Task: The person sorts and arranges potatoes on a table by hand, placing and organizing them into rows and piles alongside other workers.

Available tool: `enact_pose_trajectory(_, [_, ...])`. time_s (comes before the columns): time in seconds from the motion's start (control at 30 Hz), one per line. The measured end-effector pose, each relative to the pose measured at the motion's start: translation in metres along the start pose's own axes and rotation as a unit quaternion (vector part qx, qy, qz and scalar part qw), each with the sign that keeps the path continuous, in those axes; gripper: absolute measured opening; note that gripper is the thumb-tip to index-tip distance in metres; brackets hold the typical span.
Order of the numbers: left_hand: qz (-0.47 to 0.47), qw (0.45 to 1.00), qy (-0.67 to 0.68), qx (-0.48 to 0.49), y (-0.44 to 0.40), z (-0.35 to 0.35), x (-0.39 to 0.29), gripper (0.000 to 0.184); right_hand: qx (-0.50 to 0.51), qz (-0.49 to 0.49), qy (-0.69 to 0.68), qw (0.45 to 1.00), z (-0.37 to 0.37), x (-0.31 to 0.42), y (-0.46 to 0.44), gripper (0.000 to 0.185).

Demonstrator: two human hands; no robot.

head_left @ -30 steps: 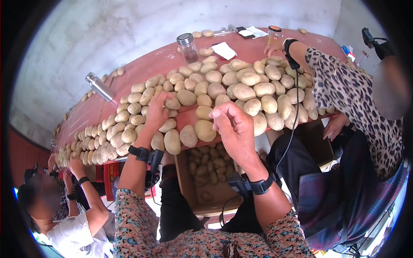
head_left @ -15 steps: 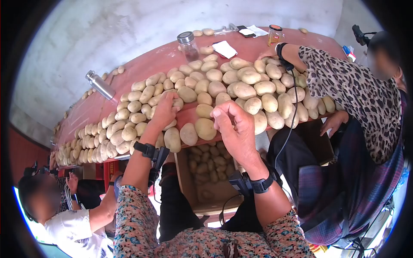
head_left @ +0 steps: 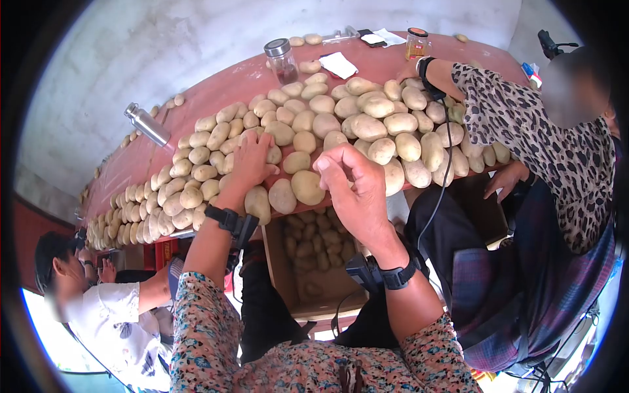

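Note:
My left hand (head_left: 251, 162) lies over the potatoes on the table's near side, fingers stretched and thumb apart. A potato (head_left: 274, 155) sits beside its index finger and thumb. My right hand (head_left: 357, 187) is raised at the table edge with curled fingers, the thumb pressed toward the index finger; whatever may be in that pinch is hidden. Between both hands lie a round potato (head_left: 307, 188) and a smaller one (head_left: 297, 162). Another potato (head_left: 282, 196) rests at the edge. Each wrist wears a black strap with a device.
Rows of potatoes (head_left: 190, 196) cover much of the red table (head_left: 223, 88). A glass jar (head_left: 283, 65), a steel bottle (head_left: 147, 124) and a second jar (head_left: 417, 44) stand behind. Below is a box (head_left: 308, 298) holding potatoes. People sit at both sides; a cable (head_left: 438, 209) hangs at right.
My left hand's fingers have spread over the potatoes, with the thumb now sticking out to the right. My right hand keeps its curled pose. The view has shifted slightly.

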State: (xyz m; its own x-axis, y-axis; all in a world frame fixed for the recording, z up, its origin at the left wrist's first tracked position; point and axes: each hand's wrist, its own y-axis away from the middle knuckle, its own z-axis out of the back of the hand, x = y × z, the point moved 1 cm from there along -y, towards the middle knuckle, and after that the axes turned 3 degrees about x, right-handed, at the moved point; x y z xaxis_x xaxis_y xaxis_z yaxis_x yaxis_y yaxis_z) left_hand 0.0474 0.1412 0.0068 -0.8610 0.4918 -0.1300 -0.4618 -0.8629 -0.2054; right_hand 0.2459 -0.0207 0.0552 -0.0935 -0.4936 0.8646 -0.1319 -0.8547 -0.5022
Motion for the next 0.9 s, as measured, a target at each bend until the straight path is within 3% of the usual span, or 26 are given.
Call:
enact_pose_trajectory(0.07, [-0.01, 0.999, 0.031, 0.024, -0.003, 0.003, 0.011, 0.055, -0.001, 0.0, -0.001, 1.0, 0.001, -0.001, -0.003, 0.014])
enact_pose_trajectory(0.17, [-0.122, 0.988, 0.083, -0.054, 0.008, 0.009, 0.018, 0.038, -0.008, 0.001, -0.006, 1.0, 0.001, -0.002, -0.004, 0.014])
enact_pose_trajectory(0.27, [-0.089, 0.978, 0.183, -0.045, 0.042, 0.038, -0.019, 0.029, -0.01, -0.042, -0.075, 0.996, 0.002, 0.001, -0.005, 0.022])
enact_pose_trajectory(0.3, [-0.075, 0.971, 0.228, 0.016, 0.055, 0.04, -0.028, 0.014, -0.009, -0.055, -0.075, 0.996, 0.001, 0.0, -0.005, 0.022])
enact_pose_trajectory(0.33, [-0.069, 0.97, 0.234, 0.025, 0.072, 0.034, -0.034, 0.014, -0.032, -0.033, -0.089, 0.995, 0.001, 0.0, -0.007, 0.025])
enact_pose_trajectory(0.4, [-0.115, 0.876, 0.358, 0.303, 0.103, 0.021, -0.046, 0.008, -0.053, -0.017, -0.102, 0.993, 0.0, 0.002, -0.008, 0.027])
enact_pose_trajectory(0.47, [-0.227, 0.811, 0.312, 0.44, 0.125, -0.02, -0.045, 0.013, -0.053, -0.007, -0.146, 0.988, 0.0, 0.006, -0.01, 0.031])
enact_pose_trajectory(0.53, [-0.156, 0.786, 0.229, 0.552, 0.153, -0.077, -0.037, 0.019, -0.061, 0.004, -0.14, 0.988, -0.002, 0.006, -0.011, 0.032])
enact_pose_trajectory(0.6, [-0.157, 0.787, 0.121, 0.584, 0.166, -0.126, -0.033, 0.027, -0.062, -0.022, -0.135, 0.989, 0.0, 0.007, -0.011, 0.032])
enact_pose_trajectory(0.73, [-0.149, 0.823, 0.084, 0.542, 0.172, -0.223, -0.015, 0.029, -0.059, -0.005, -0.118, 0.991, 0.0, 0.002, -0.015, 0.03])
enact_pose_trajectory(0.8, [-0.086, 0.89, 0.059, 0.445, 0.162, -0.25, -0.019, 0.021, -0.066, -0.022, -0.111, 0.991, -0.001, 0.005, -0.014, 0.026])
enact_pose_trajectory(0.83, [-0.086, 0.89, 0.064, 0.444, 0.162, -0.273, -0.017, 0.021, -0.063, -0.024, -0.107, 0.992, -0.002, 0.005, -0.015, 0.026])
enact_pose_trajectory(0.9, [-0.068, 0.936, 0.116, 0.326, 0.164, -0.331, -0.015, 0.03, -0.06, -0.036, -0.13, 0.989, -0.004, 0.005, -0.016, 0.022])
